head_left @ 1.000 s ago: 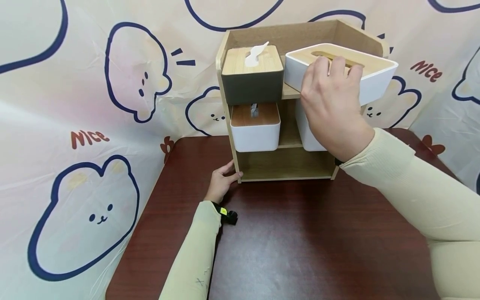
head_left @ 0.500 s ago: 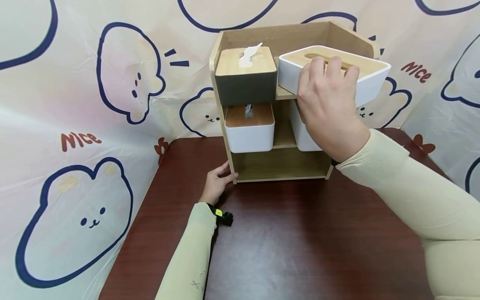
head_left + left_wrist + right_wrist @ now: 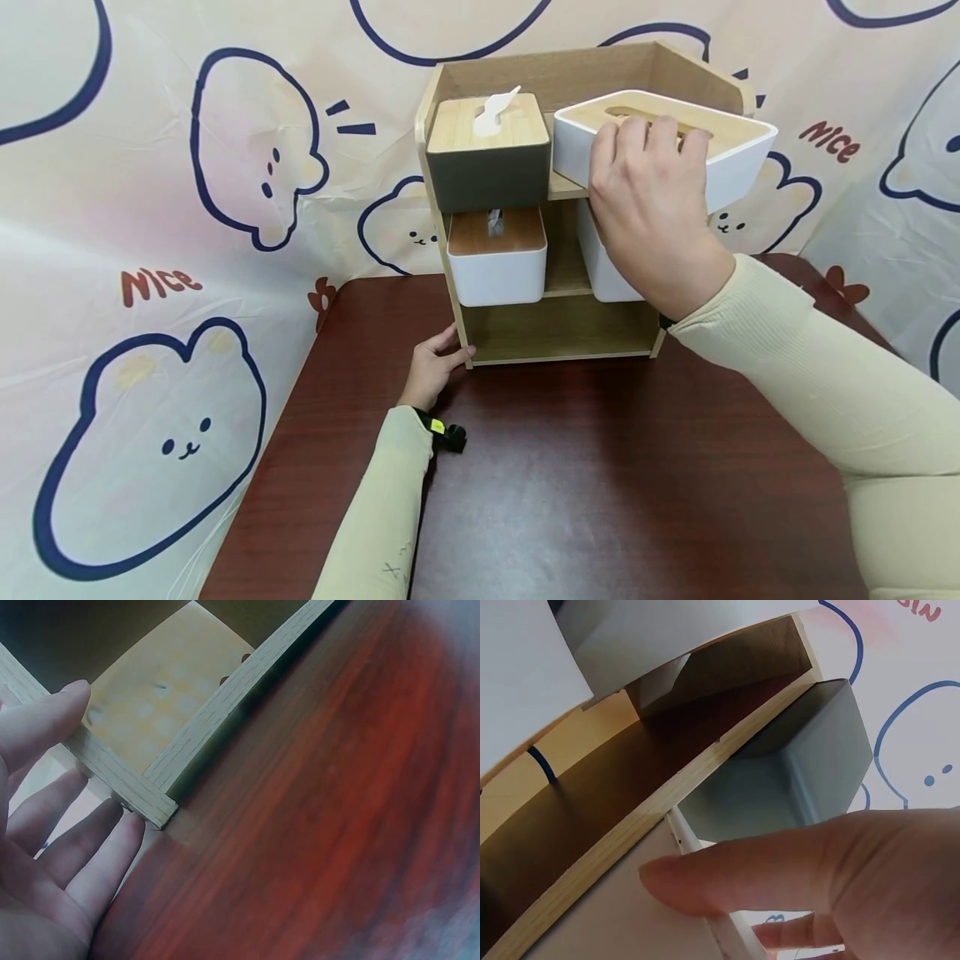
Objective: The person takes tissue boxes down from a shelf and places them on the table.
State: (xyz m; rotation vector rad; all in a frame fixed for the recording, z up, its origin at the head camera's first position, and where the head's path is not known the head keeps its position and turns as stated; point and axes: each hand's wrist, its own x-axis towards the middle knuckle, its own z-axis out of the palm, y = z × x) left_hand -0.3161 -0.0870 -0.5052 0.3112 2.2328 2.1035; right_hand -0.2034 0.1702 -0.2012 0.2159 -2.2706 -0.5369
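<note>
White box (image 3: 738,170): atop shelf (image 3: 547,75), right of dark box (image 3: 491,177), long axis running back-left to front-right. Right hand (image 3: 654,208), nearer, grips near wall. Left hand (image 3: 433,371), low, well apart, pinches side panel (image 3: 124,777).

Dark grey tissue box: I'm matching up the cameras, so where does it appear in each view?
Head: the dark grey tissue box is above centre, on the top shelf, left of the right hand.
Left wrist: not in it.
Right wrist: right of centre, just above the hand, the dark grey tissue box shows its side.
Shared landmark: the wooden shelf unit, partly visible in all three views.
</note>
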